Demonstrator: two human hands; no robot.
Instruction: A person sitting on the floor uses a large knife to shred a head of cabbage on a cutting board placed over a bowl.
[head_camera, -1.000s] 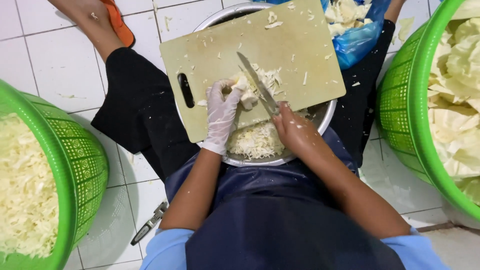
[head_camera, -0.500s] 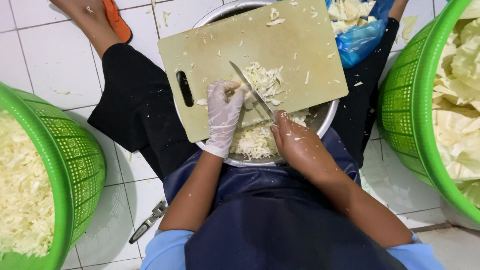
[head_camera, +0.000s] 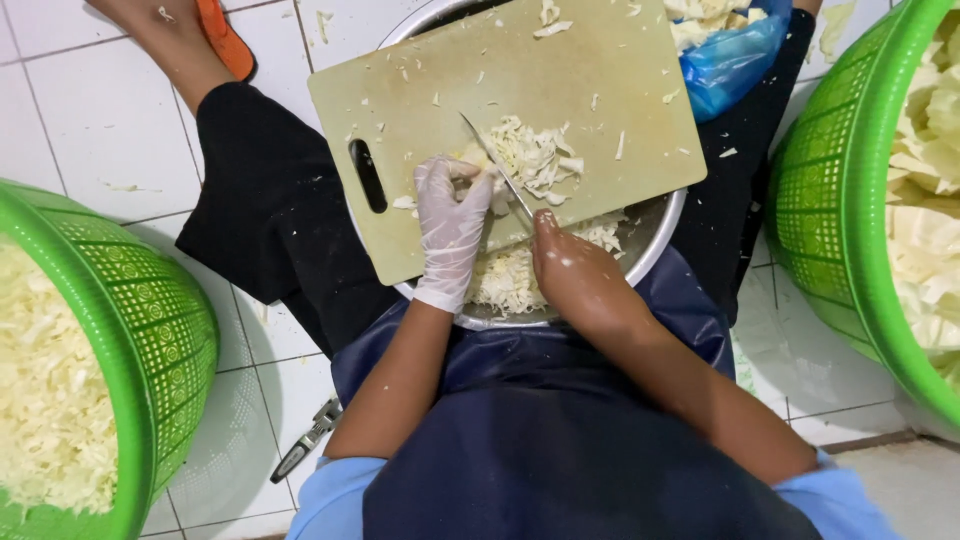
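My left hand (head_camera: 452, 225), in a thin white glove, presses down on a piece of cabbage (head_camera: 478, 165) on a pale cutting board (head_camera: 580, 80). My right hand (head_camera: 570, 275), bare, grips the handle of a knife (head_camera: 495, 165) whose blade cuts into the cabbage just right of the gloved fingers. Shredded cabbage (head_camera: 535, 160) is piled on the board beside the blade. The board lies across a metal bowl (head_camera: 660, 235) on my lap, with more shreds (head_camera: 505, 280) inside it under the board's near edge.
A green basket (head_camera: 150, 330) of shredded cabbage stands at the left. Another green basket (head_camera: 830, 200) with cabbage leaves stands at the right. A blue plastic bag (head_camera: 730, 60) of cabbage lies beyond the board. A second knife (head_camera: 305, 440) lies on the white tiled floor.
The knife has kept chopping and worked leftward into the cabbage piece. The shredded pile on the board has grown. My gloved hand has shifted slightly with the piece.
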